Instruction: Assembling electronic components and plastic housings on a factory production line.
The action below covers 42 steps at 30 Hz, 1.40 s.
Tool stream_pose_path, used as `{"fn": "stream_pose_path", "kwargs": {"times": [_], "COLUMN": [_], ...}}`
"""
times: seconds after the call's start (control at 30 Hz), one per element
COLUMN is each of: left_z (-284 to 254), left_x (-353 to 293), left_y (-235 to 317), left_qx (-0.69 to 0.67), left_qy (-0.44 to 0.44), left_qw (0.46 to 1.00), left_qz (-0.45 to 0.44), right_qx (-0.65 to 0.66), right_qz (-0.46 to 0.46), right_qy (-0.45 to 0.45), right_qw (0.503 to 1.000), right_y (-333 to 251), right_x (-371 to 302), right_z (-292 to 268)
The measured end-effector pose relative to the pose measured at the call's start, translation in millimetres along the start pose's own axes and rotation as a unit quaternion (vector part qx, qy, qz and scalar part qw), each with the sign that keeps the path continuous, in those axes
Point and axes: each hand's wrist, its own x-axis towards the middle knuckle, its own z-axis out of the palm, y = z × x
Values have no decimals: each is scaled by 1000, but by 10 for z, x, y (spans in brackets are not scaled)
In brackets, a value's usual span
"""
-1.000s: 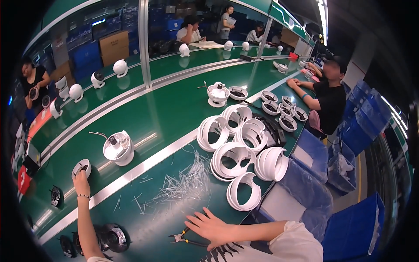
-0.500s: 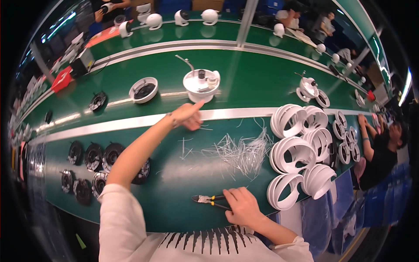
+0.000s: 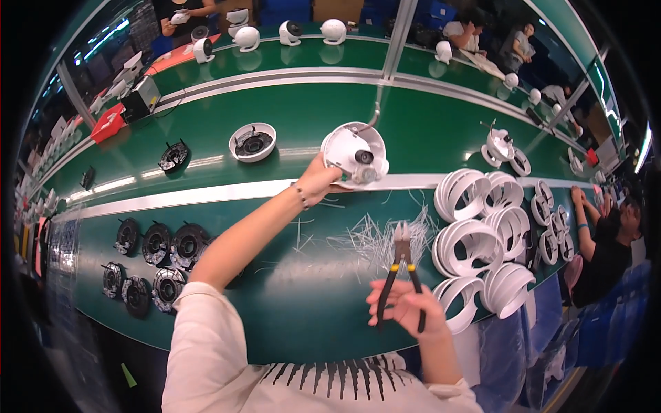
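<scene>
right hand (image 3: 413, 310): grip wrapped on cutters (image 3: 402, 249), blades forward, clear of fingers | worktop (image 3: 296, 292): loose white strips (image 3: 361, 237) | left hand (image 3: 318, 179): grip clamped on white housing (image 3: 344, 146) near metal strip (image 3: 227, 193), tilted, apparently exposing its inside

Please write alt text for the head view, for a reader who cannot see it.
A bare left hand holds a tilted white housing with a wire sticking up, while the right hand holds black-handled pliers. White rings, black round parts and thin pale strips lie on the green workbench.
</scene>
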Motion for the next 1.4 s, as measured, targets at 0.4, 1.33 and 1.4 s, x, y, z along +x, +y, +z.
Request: {"fn": "stream_pose_path", "kwargs": {"times": [0.4, 1.33, 1.4], "left_z": [-22, 142, -60], "left_x": [-998, -884, -816], "left_y": [407, 212, 100], "left_qx": [260, 265, 348], "left_qy": [-79, 7, 46], "left_qw": [962, 963, 919], "left_qz": [-19, 45, 183], "right_qx": [-36, -80, -81], "right_qz": [85, 75, 83], "right_qy": [-44, 55, -7], "right_qw": [995, 992, 993], "right_y": [-287, -169, -112], "right_x": [482, 287, 210], "right_z": [24, -81, -115]}}
